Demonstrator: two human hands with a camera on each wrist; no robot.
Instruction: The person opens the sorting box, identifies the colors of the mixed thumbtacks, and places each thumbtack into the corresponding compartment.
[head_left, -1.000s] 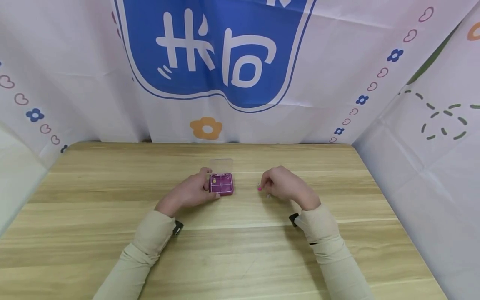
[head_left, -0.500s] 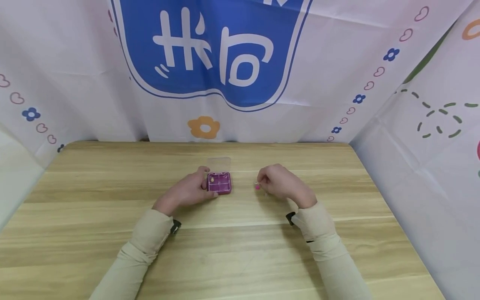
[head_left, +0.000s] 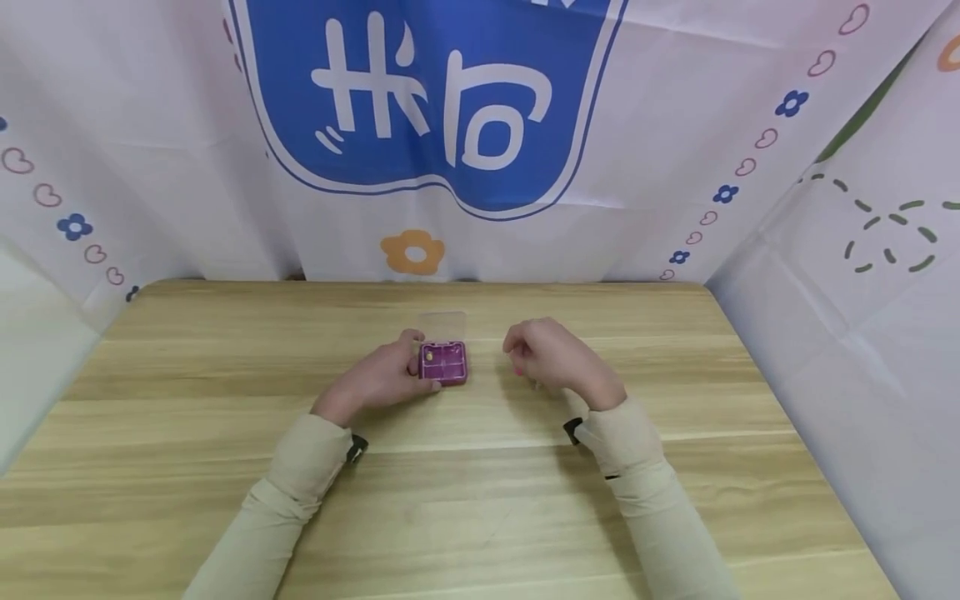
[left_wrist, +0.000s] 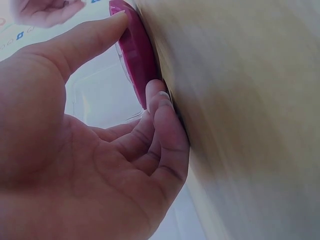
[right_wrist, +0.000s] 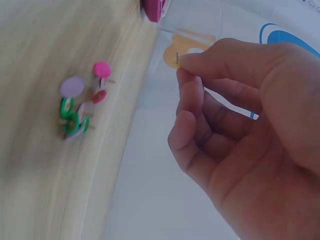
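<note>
A small purple compartment box (head_left: pixel 454 373) lies on the table, its clear lid (head_left: pixel 442 326) swung back. One small yellowish piece (head_left: pixel 429 356) sits in its far left compartment. My left hand (head_left: pixel 375 377) grips the box from the left, thumb on the near side and fingers at the far side. Right of the box, my right hand (head_left: pixel 555 358) is raised over the table. Between thumb and index finger it pinches a thumbtack (right_wrist: pixel 177 60), pin pointing up; its yellowish head is mostly hidden. Below lie several loose thumbtacks: pink (right_wrist: pixel 101 69), lilac (right_wrist: pixel 72 86), red (right_wrist: pixel 99 96) and green (right_wrist: pixel 71 123).
The wooden table (head_left: pixel 465 517) ends at a white printed cloth (head_left: pixel 637 167) hanging behind it. Another cloth (head_left: pixel 847 333) hangs along the right side. In the head view, my right hand mostly covers the loose thumbtacks.
My right hand has lifted off the loose thumbtacks with one pinched, shifting slightly left and away. The left hand keeps holding the box in the same place.
</note>
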